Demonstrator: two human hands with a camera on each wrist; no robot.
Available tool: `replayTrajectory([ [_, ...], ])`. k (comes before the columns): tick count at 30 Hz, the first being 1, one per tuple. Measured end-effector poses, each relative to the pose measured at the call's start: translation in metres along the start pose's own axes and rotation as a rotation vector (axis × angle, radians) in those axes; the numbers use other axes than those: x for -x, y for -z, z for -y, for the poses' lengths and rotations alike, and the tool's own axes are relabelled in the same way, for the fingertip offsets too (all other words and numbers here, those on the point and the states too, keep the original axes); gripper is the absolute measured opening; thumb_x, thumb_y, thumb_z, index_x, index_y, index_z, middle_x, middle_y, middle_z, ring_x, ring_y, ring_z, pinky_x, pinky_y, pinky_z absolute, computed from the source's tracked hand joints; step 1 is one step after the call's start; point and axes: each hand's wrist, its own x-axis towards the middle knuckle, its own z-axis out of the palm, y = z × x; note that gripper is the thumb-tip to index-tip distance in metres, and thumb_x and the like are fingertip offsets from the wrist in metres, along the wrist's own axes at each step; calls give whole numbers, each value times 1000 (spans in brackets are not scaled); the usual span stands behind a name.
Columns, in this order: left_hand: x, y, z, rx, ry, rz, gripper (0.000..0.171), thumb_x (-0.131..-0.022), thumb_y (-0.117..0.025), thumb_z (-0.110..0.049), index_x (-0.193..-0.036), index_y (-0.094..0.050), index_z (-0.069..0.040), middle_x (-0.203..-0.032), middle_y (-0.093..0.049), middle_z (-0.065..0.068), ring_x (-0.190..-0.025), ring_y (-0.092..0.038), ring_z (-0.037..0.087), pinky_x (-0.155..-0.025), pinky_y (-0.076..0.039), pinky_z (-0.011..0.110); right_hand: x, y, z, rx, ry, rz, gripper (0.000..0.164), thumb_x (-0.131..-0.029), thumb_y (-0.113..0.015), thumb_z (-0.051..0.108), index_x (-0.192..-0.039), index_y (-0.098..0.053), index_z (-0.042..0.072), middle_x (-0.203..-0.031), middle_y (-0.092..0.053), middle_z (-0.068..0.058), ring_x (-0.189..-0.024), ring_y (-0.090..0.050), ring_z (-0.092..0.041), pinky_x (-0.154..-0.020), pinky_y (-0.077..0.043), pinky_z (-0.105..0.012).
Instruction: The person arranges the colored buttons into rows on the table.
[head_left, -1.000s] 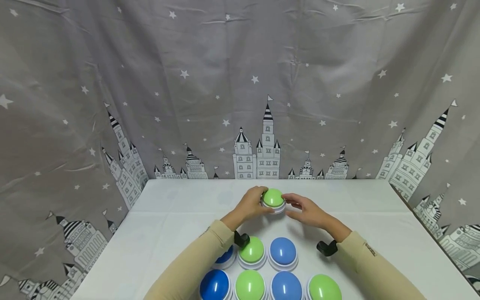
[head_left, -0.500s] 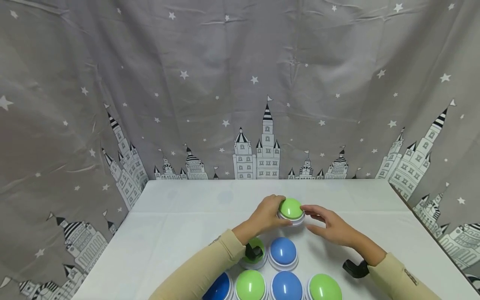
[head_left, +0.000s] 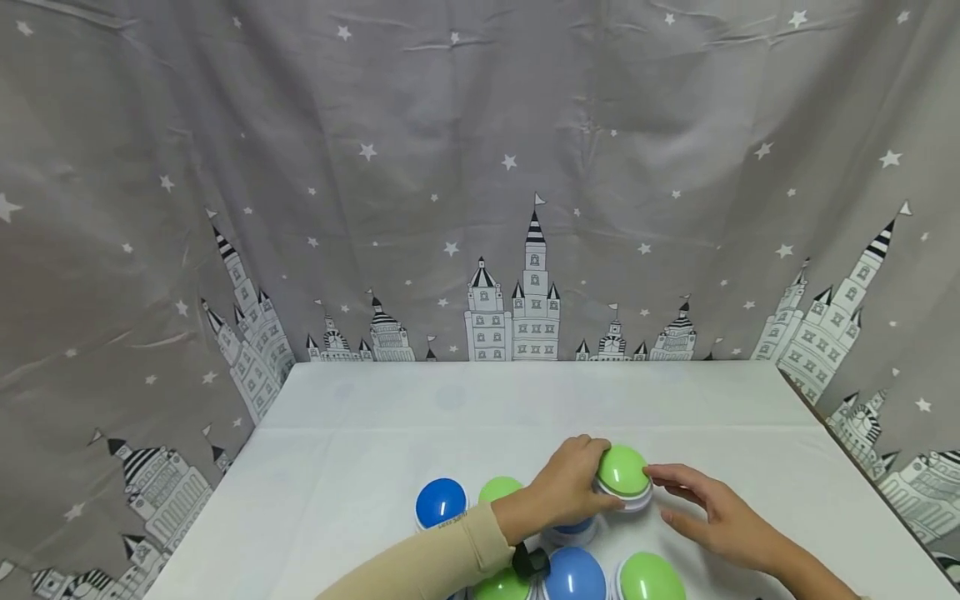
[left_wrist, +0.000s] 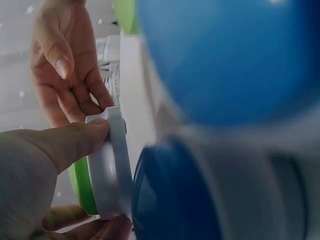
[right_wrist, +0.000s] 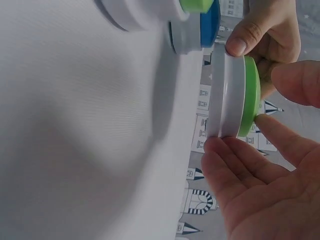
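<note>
My left hand grips a round push button with a green dome and a white base, thumb on one side and fingers on the other. In the right wrist view this button is held above the white tabletop, its base facing the table. My right hand is at its right side. In the right wrist view, the fingertips touch the base and the index finger reaches the dome's edge, with the thumb apart from it. A blue button shows partly under the left hand.
More buttons stand in rows near the front: a dark blue one, a green one, a lighter blue one and a green one. The left sleeve covers part of them. A grey castle-print curtain hangs behind the table.
Both hands have moved right and toward the front of the table, carrying the green push button from the back middle to beside the back row.
</note>
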Motion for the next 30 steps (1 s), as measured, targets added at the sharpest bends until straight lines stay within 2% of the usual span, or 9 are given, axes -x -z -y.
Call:
replayTrajectory([
  [7,8,-9,-9,-14,-41,-4,70,-75,-85,-45,-127,-57,-8,-105,-58,-6,-94,-52,3,-83,-44,13,17,-3,3,-8,50,-26,44,-92,-65,-3,-134,-55,4,-130,-60,-11,-122,-54,-8,-96,-46,-20],
  [10,10,-11,-11,-20,-57,1,71,-74,-85,-47,-127,-57,-8,-105,-58,-6,-95,-52,3,-83,-44,13,22,-3,3,-16,45,-24,43,-92,-65,-4,-133,-56,4,-130,-60,-10,-121,-55,-8,-96,-46,-20],
  [17,15,-16,-13,-14,-74,40,70,-74,-85,-48,-125,-55,-9,-105,-57,-6,-95,-51,3,-81,-43,12,32,-4,-1,-72,-13,52,43,-96,-62,1,-137,-51,1,-134,-57,-11,-121,-54,-6,-94,-48,-21],
  [25,18,-19,-14,-20,-115,60,67,-77,-82,-51,-122,-55,-10,-102,-55,-8,-91,-50,1,-77,-41,10,36,-1,-4,-163,-147,134,42,-101,-56,8,-141,-47,0,-139,-54,-7,-122,-51,0,-95,-48,-22],
  [30,18,-22,-14,-35,-123,68,67,-79,-79,-52,-124,-54,-9,-102,-55,-8,-92,-49,1,-77,-41,11,38,-2,-8,-182,-147,135,42,-101,-55,7,-141,-46,-2,-139,-54,-1,-123,-51,1,-96,-48,-22],
])
